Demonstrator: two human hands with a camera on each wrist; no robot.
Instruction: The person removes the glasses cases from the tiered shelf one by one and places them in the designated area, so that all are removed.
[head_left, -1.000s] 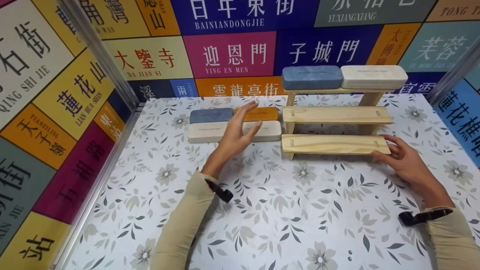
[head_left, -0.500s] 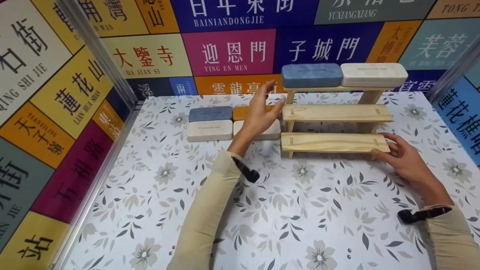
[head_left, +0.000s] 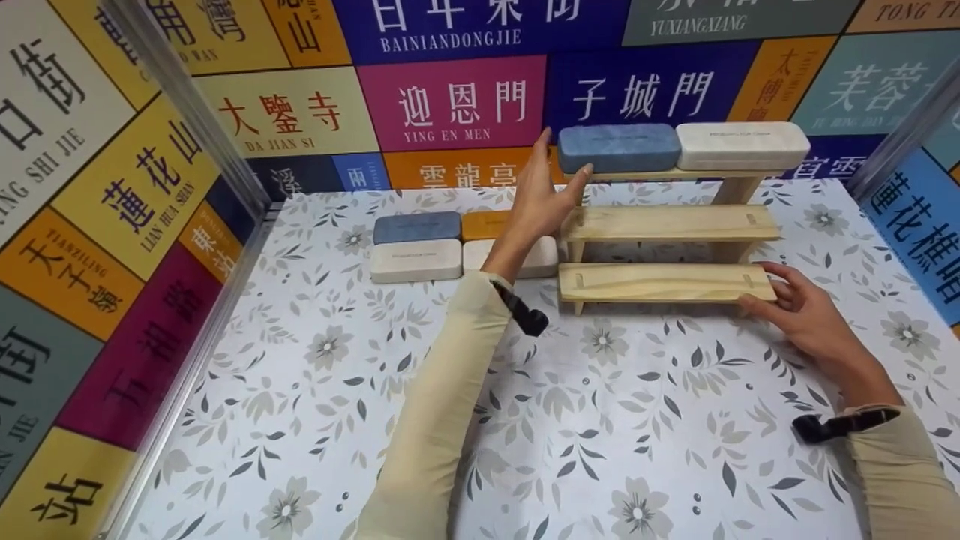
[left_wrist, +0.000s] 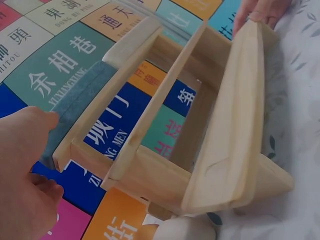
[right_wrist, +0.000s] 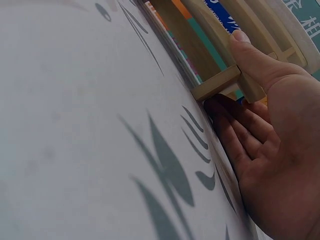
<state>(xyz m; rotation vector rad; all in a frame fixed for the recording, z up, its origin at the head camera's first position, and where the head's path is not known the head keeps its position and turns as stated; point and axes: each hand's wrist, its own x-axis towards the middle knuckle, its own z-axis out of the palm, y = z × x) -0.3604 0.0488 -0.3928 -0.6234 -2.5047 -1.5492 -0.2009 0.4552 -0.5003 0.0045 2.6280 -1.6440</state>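
Note:
A three-tier wooden display rack (head_left: 667, 281) stands on the table. On its top tier a blue glasses case (head_left: 619, 148) and a white glasses case (head_left: 742, 146) lie end to end. My left hand (head_left: 541, 201) is at the left end of that tier, thumb in front and fingers spread around the blue case's end. In the left wrist view, the thumb (left_wrist: 47, 120) overlaps the blue case. My right hand (head_left: 814, 319) grips the right end of the bottom step, thumb on its front edge. In the right wrist view, its other fingers (right_wrist: 245, 132) reach behind the rack's leg.
Left of the rack, a blue case (head_left: 416, 227) and an orange case (head_left: 482, 223) lie behind two white cases (head_left: 416, 261), side by side. The left forearm crosses in front of them. Sign-covered walls (head_left: 465, 101) bound the flower-patterned table (head_left: 322, 420) at the back and sides.
My left hand has moved right and away from me, from over the cases on the table up to the rack's top left end. The right hand stays at the bottom step.

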